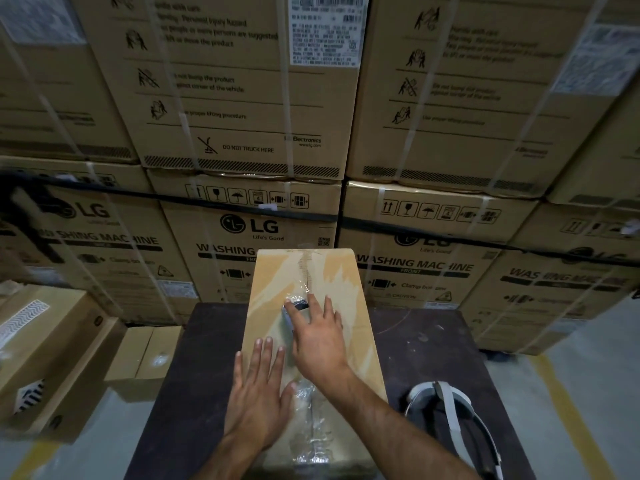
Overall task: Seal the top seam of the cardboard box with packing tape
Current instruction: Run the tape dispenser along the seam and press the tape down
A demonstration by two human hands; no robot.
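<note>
Lower left of frame: smaller cartons sit shut on the floor; we cannot tell their contents.

Centre: the cardboard box lies lengthwise on the dark worktop, flaps closed, contents hidden. Clear packing tape runs along the near part of the top seam, visibly wrinkled close to the bottom edge of frame.

Left hand: flat on the box top just left of the tape, fingers spread, palm down, holding nothing.

Right hand: further up the seam, fingers spread over a tape roll, resting on it rather than pinching, as far as we can see. The far stretch of seam shows only old tape residue.

Risk, our judgement: wrinkles already laid may trap air and lift; if the roll drifts off the seam line the strip will miss one flap; a loose hold could let the roll slip.

Lower right: a white headset-like object rests on the worktop. Upper frame: stacked washing-machine cartons, strapped shut.
</note>
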